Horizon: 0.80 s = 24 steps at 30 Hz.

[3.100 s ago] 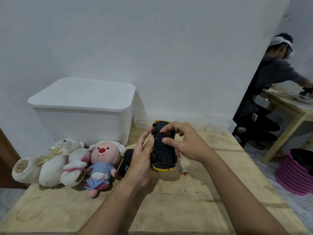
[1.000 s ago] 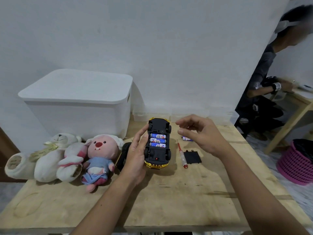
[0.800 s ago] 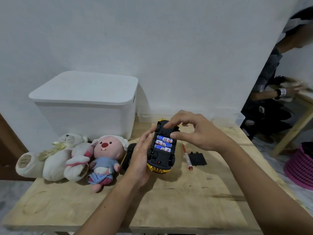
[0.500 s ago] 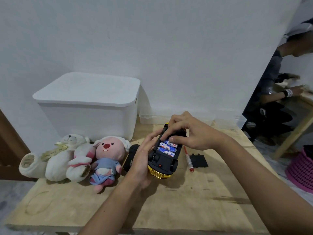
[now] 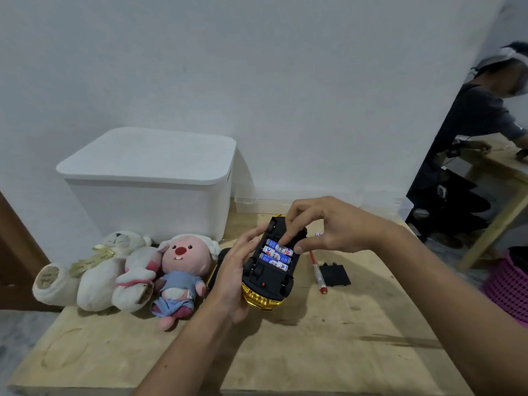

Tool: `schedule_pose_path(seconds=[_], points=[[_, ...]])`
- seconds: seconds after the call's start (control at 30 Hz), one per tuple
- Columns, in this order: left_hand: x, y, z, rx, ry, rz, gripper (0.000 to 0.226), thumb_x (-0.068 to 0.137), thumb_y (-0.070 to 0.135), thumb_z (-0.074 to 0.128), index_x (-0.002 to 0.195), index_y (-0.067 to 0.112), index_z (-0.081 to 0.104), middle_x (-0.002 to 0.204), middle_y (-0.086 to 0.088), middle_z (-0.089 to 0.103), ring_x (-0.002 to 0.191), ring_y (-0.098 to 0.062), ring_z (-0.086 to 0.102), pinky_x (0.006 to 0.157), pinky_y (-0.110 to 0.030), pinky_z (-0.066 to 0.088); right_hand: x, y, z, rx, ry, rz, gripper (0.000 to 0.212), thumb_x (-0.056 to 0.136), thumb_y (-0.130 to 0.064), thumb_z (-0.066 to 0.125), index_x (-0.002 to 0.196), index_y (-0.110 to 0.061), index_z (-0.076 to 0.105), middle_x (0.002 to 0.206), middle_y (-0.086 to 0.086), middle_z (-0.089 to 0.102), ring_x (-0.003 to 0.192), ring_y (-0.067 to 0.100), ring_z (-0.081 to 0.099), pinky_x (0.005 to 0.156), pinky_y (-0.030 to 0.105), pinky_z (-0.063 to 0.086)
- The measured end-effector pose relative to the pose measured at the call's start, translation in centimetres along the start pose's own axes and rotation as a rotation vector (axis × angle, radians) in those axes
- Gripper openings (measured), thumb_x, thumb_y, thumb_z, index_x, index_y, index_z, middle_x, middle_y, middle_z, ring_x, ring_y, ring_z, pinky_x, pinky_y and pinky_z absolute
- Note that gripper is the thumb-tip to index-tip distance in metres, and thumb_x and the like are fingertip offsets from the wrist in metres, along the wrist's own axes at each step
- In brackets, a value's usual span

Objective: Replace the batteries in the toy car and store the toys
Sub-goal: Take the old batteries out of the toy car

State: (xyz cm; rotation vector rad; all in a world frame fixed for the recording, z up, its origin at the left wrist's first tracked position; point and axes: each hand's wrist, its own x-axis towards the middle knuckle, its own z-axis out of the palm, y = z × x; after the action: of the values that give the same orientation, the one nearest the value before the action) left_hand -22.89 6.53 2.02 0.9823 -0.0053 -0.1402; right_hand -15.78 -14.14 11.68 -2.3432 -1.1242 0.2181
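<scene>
The toy car (image 5: 270,281), black underside up with a gold body, is tilted above the wooden table (image 5: 314,338). My left hand (image 5: 233,277) grips its left side. Its battery bay is uncovered, with three blue-and-white batteries (image 5: 275,255) in it. My right hand (image 5: 328,228) is over the car, fingertips pressing on the farthest battery. The black battery cover (image 5: 335,275) lies on the table to the right, next to a red-tipped screwdriver (image 5: 317,272). A pink plush (image 5: 183,274) and white plush toys (image 5: 100,274) lie at the left.
A white lidded storage box (image 5: 151,178) stands at the back left against the wall. A dark object (image 5: 218,268) lies behind my left hand. Another person works at a second table (image 5: 503,167) at the right. A pink basket (image 5: 508,287) sits on the floor.
The battery cover has come off and now lies on the table. My right hand returned to the car and its fingers went down onto the batteries. The car is tilted up more.
</scene>
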Motion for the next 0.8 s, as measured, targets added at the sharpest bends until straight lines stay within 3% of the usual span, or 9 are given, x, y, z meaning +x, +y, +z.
schedule_pose_path(seconds=[0.17,0.6,0.8], points=[[-0.1,0.5,0.3,0.007,0.012,-0.012,0.045,0.09,0.03,0.06,0.133,0.022,0.068,0.124,-0.011,0.077,0.1,-0.028,0.077,0.077,-0.04,0.061,0.2,0.2,0.4,-0.06,0.07,-0.045,0.019,0.082,-0.022,0.089,0.099,-0.03,0.085,0.102,-0.015,0.069,0.104,0.013,0.066,0.083,0.024,0.053],[-0.4,1.4,0.1,-0.026,0.025,-0.119,0.039,0.088,0.027,0.062,0.123,0.017,0.076,0.126,-0.018,0.075,0.098,-0.031,0.076,0.084,-0.043,0.058,-0.2,0.2,0.7,-0.186,0.135,-0.242,0.019,0.085,-0.028,0.085,0.102,-0.019,0.085,0.097,-0.007,0.079,0.089,0.013,0.073,0.07,0.026,0.054],[-0.2,1.6,0.1,-0.104,0.02,-0.193,0.045,0.09,0.025,0.062,0.132,0.012,0.071,0.127,-0.023,0.072,0.094,-0.034,0.073,0.076,-0.041,0.059,-0.9,-0.4,0.7,-0.241,0.17,-0.301,0.024,0.089,-0.031,0.082,0.11,-0.021,0.083,0.105,-0.008,0.081,0.088,0.007,0.075,0.072,0.027,0.058]])
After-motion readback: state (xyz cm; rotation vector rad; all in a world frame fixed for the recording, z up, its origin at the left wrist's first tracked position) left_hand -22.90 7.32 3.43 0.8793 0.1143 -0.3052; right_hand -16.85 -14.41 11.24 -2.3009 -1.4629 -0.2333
